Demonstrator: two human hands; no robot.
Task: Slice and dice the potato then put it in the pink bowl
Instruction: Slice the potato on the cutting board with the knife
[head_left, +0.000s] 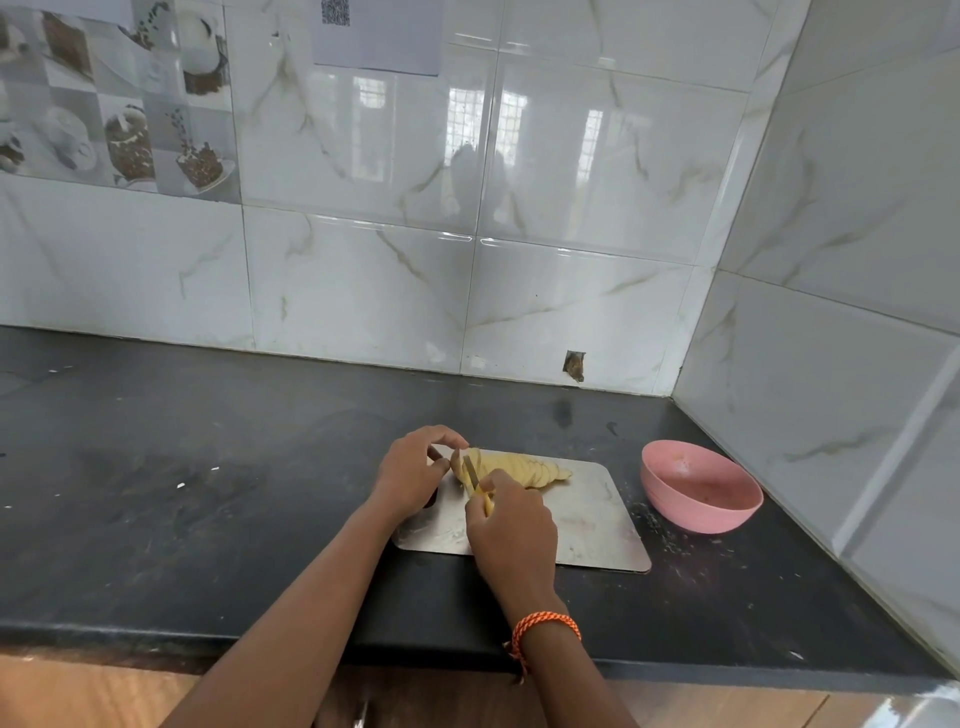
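While the slicing is well under way, the dicing has not begun and the bowl holds no potato.

Setting: a dark stone table (208, 493) set against white marbled wall tiles, seen from a camera on the person's head looking down at both forearms.

Board: a flat, rectangular, metal-looking cutting board (597, 519) lies near the front edge of the table, toward its right side.

Potato: a peeled pale yellow potato (519, 467), cut into a fanned row of thin round slices, lies along the far edge of the board. An uncut end remains at the row's left.

Left hand (410, 478): fingers curled, pinching the uncut end of the potato to steady it.

Right hand (511, 525): closed around the yellow handle of a small kitchen knife (471, 474), whose narrow blade stands in the potato just beside the left fingertips. An orange braided cord (545, 626) circles this wrist.

Bowl: a round pink plastic bowl (727, 514) sits on the table just right of the board, near the back right corner. It looks empty apart from faint specks inside.

Done: most of the potato appears sliced into rounds.

Left: by my reading, the last few slices, then cutting the rounds into small cubes, then moving all the pieces into the pink bowl.

Progress: roughly a third, judged from how things lie.
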